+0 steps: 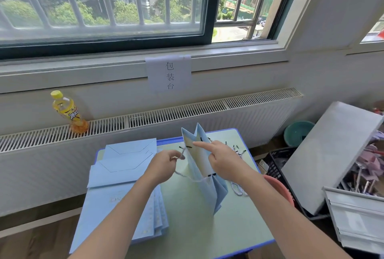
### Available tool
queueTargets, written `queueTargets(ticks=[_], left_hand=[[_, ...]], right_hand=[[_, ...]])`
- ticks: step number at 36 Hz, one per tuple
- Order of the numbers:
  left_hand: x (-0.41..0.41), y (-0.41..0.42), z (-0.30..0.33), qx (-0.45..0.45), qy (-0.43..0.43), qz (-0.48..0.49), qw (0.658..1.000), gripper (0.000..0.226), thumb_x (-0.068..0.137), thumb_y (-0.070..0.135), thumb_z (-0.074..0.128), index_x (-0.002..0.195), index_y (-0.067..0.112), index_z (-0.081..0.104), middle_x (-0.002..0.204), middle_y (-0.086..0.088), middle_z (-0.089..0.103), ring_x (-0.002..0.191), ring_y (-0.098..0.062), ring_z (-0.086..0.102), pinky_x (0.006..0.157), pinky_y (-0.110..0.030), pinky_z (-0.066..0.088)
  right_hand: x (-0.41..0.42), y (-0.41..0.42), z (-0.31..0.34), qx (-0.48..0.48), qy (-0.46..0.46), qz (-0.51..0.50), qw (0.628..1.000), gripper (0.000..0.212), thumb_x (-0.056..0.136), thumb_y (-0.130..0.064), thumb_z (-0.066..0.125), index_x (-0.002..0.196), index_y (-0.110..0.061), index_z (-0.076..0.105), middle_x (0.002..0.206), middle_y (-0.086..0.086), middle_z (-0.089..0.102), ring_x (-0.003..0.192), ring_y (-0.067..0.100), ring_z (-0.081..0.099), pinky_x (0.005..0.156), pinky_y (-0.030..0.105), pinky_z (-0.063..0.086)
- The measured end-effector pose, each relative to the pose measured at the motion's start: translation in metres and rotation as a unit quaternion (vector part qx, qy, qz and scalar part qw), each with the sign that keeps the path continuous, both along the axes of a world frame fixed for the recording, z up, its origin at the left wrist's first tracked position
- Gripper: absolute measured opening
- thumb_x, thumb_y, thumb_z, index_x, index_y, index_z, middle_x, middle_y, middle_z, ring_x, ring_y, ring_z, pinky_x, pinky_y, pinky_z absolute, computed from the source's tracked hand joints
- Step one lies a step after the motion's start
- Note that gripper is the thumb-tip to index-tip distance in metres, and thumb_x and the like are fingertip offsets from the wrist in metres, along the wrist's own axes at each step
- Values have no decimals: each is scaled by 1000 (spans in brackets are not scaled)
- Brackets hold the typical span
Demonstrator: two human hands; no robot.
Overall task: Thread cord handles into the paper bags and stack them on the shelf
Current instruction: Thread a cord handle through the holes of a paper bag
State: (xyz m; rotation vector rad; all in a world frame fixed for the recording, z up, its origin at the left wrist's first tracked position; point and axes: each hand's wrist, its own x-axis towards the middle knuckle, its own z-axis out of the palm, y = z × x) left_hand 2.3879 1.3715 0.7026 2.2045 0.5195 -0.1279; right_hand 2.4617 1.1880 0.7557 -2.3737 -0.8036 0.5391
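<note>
- 2 bare forearms reach forward from the bottom edge over a small table (207,227) with a pale green top and a blue rim.
- A stack of flat light-blue paper bags (124,192) lies on the table's left side, overhanging its near-left edge.
- The left hand (164,165) has its fingers curled and pinches a twisted grey-white cord (182,152) just left of the open bag.
- An open light-blue paper bag (209,188) lies tilted at the table's centre, its mouth toward the window, between the 2 hands.
- The right hand (222,159) grips the bag's right wall with its thumb and curled fingers, while its index finger points straight across the mouth toward a black cord tip.
- Loose cord handles (239,190) with black tips lie on the table right of the bag.
- A pink basin (280,190) sits beside the table's right edge.
- Further back, a yellow drink bottle (69,111) stands on the white radiator (166,113).
- A paper sign (169,73) hangs below the window sill.
</note>
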Motion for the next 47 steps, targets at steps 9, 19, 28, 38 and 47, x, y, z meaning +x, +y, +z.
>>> queueTargets(ticks=[9,19,28,38,47], left_hand=[[-12,-7,-8,197,-98,66,973,35,95,11,50,130,10,55,119,-11,54,112,-32,50,89,-42,45],[-64,-69,2,-70,-210,-51,974,23,95,19,58,106,37,50,89,17,63,83,3,58,72,-11,41],[-63,-49,-18,43,-148,-44,987,22,99,13,51,105,22,71,82,25,63,67,7,53,63,-7,35],[-48,-40,-23,165,-94,-116,975,32,100,11,41,115,21,67,118,3,61,113,-16,51,86,-26,43],[-37,-48,-2,38,-221,-76,971,10,93,26,63,102,26,64,95,22,54,95,4,52,77,-9,40]], right_hand=[[-7,2,3,56,-13,-30,998,55,92,-4,36,141,-30,45,93,-4,52,67,0,41,56,13,29],[-11,0,-3,117,16,-80,990,43,98,-14,42,139,-26,45,113,-2,59,67,-5,44,58,9,31],[-8,-3,-8,112,15,-93,989,44,98,-12,39,140,-24,46,108,0,61,64,1,49,59,11,33],[-9,-2,-5,102,-3,-70,992,43,99,-14,40,139,-28,46,111,-4,60,70,-6,46,61,7,32],[-13,-5,3,120,81,-74,987,25,99,-32,49,122,-31,58,102,-14,64,81,3,59,75,32,54]])
